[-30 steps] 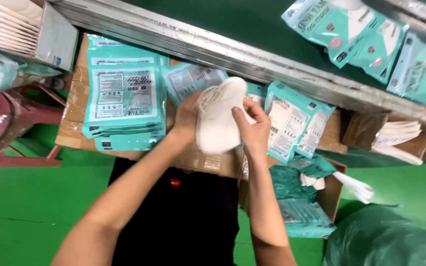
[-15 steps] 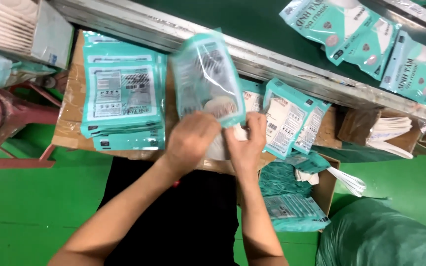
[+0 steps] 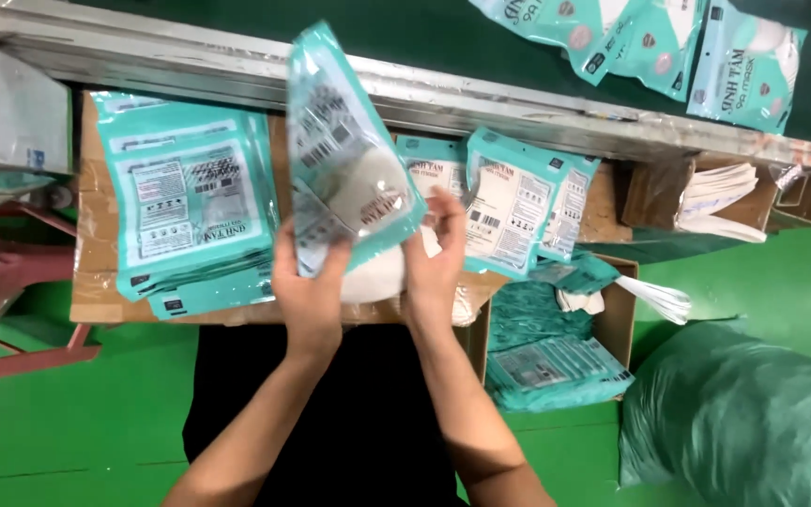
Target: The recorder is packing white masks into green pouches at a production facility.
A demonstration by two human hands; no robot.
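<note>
My left hand (image 3: 310, 282) grips the lower edge of a teal and clear plastic pouch (image 3: 344, 141) held upright over the cardboard-covered work surface (image 3: 96, 272). A stack of white face masks (image 3: 373, 230) sits partly inside the pouch's open bottom. My right hand (image 3: 436, 258) presses against the masks from the right side, fingers spread along them. Both forearms reach up from the bottom of the view.
A pile of flat teal pouches (image 3: 190, 216) lies left of my hands, more pouches (image 3: 513, 202) to the right. A metal rail (image 3: 518, 103) edges a green conveyor carrying filled packs (image 3: 743, 56). A cardboard box (image 3: 556, 347) of pouches and a green bag (image 3: 743, 413) stand right.
A second ago both hands held only the white mask stack. A teal pouch came up over it, and the masks now sit further inside the pouch.
</note>
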